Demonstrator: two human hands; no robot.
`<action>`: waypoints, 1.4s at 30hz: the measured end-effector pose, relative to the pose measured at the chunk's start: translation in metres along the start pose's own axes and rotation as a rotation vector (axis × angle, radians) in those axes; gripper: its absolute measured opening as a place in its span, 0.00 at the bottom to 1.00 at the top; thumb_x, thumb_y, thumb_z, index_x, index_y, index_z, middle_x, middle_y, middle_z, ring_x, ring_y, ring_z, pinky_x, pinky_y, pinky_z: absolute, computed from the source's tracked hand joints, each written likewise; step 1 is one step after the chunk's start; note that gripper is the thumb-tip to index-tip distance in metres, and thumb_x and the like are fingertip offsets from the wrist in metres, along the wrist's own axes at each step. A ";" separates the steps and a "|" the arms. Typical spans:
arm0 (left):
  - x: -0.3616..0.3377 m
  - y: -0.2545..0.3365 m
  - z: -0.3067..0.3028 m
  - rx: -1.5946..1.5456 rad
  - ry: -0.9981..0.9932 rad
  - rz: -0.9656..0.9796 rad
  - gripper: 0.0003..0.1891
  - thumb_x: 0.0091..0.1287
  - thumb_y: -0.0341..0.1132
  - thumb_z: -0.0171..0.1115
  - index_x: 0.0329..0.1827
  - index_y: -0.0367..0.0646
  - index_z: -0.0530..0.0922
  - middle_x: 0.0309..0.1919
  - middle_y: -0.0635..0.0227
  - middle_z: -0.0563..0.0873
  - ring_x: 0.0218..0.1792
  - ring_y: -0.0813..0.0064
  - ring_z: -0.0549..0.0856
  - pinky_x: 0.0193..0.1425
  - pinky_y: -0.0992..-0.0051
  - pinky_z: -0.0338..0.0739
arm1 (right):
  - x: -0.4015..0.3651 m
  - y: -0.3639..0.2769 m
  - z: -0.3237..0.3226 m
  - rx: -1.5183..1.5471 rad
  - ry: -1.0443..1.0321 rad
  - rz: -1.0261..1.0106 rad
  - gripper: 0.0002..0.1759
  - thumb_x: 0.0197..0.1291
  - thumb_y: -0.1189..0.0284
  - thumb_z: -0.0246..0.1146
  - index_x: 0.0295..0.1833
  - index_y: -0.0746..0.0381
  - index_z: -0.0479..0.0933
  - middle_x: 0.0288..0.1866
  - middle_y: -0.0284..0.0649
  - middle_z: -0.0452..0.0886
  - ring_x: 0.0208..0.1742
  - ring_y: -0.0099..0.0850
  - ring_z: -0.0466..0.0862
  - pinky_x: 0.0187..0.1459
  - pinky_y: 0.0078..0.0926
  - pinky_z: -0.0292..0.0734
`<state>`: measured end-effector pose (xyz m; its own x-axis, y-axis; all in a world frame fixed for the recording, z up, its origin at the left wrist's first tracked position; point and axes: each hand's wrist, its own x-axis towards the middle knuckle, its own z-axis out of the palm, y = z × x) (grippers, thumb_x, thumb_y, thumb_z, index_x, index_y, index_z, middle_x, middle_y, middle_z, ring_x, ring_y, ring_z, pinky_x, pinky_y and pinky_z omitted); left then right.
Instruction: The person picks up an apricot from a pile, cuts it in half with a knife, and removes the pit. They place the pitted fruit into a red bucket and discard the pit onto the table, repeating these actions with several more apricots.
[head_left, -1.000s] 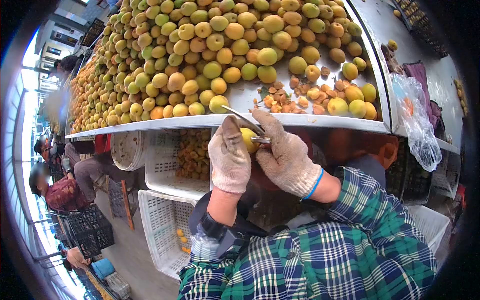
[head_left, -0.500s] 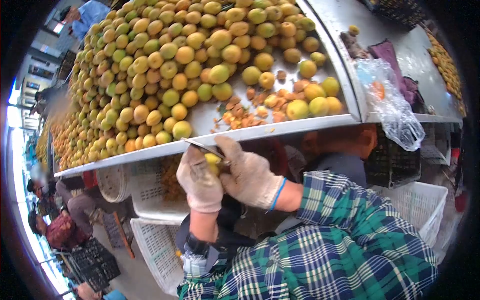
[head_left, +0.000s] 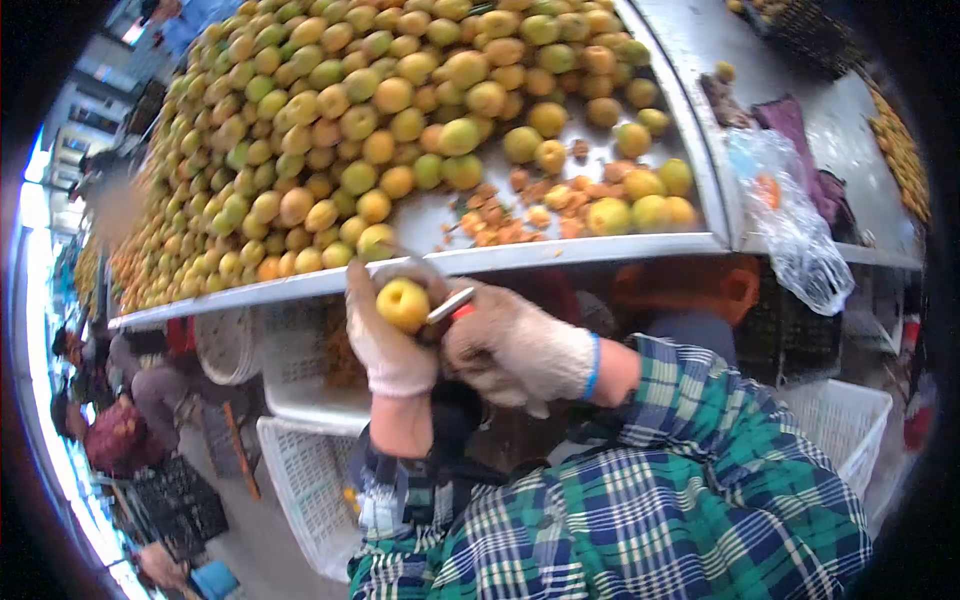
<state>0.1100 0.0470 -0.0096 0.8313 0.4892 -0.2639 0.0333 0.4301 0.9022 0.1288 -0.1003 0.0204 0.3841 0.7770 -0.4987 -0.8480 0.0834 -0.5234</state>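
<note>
A round yellow fruit [head_left: 403, 304] with a hollow at its top rests in my gloved left hand [head_left: 388, 345], whose fingers curl round it. My right hand [head_left: 515, 345], also gloved, is closed on a small tool [head_left: 450, 304] with a metal end and a red part, its tip close to the fruit's right side. A thin curved blade-like piece shows above the fruit; what holds it is unclear. Beyond both hands, a metal table [head_left: 590, 247] bears a large heap of yellow-green fruit [head_left: 300, 150] and small orange scraps [head_left: 490, 218].
White baskets [head_left: 310, 490] stand below left, with a white bucket [head_left: 226, 345] nearby. Another white basket [head_left: 845, 410] is at the lower right. A clear plastic bag [head_left: 795, 220] hangs over the right table's edge. Other people [head_left: 122, 437] are at the far left.
The fruit has come into fuller view, its hollow facing up. My right hand has shifted slightly right and down, and the tool's red part now shows. The whole view has shifted a little.
</note>
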 end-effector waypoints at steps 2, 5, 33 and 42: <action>0.005 0.011 0.009 -0.212 0.103 -0.165 0.24 0.73 0.57 0.44 0.36 0.45 0.77 0.26 0.69 0.82 0.25 0.74 0.80 0.28 0.76 0.76 | 0.007 0.004 0.003 -0.262 0.095 -0.174 0.17 0.54 0.73 0.54 0.51 0.61 0.68 0.23 0.38 0.71 0.17 0.28 0.71 0.18 0.27 0.66; 0.007 0.013 0.006 -0.271 0.156 -0.194 0.23 0.70 0.58 0.49 0.39 0.46 0.78 0.30 0.70 0.82 0.29 0.73 0.81 0.32 0.74 0.78 | 0.022 0.029 -0.011 -0.936 0.394 -0.652 0.44 0.59 0.61 0.59 0.76 0.64 0.47 0.41 0.56 0.82 0.40 0.51 0.84 0.43 0.46 0.77; -0.012 -0.006 0.011 0.244 -0.144 0.236 0.29 0.74 0.57 0.46 0.58 0.37 0.72 0.46 0.65 0.79 0.47 0.77 0.77 0.55 0.77 0.71 | 0.040 0.024 -0.021 -1.092 0.474 -0.750 0.31 0.68 0.57 0.50 0.67 0.65 0.52 0.34 0.59 0.80 0.37 0.59 0.81 0.35 0.55 0.75; -0.011 -0.008 0.009 -0.114 -0.068 -0.091 0.33 0.71 0.65 0.44 0.58 0.43 0.73 0.48 0.67 0.80 0.48 0.75 0.78 0.56 0.74 0.73 | 0.027 0.028 -0.006 -1.294 0.535 -0.572 0.41 0.67 0.58 0.51 0.75 0.64 0.39 0.29 0.53 0.82 0.31 0.52 0.83 0.30 0.51 0.75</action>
<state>0.1055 0.0319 -0.0109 0.8635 0.3933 -0.3157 0.0505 0.5555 0.8300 0.1175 -0.0803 -0.0122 0.8665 0.4956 -0.0596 0.2441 -0.5249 -0.8154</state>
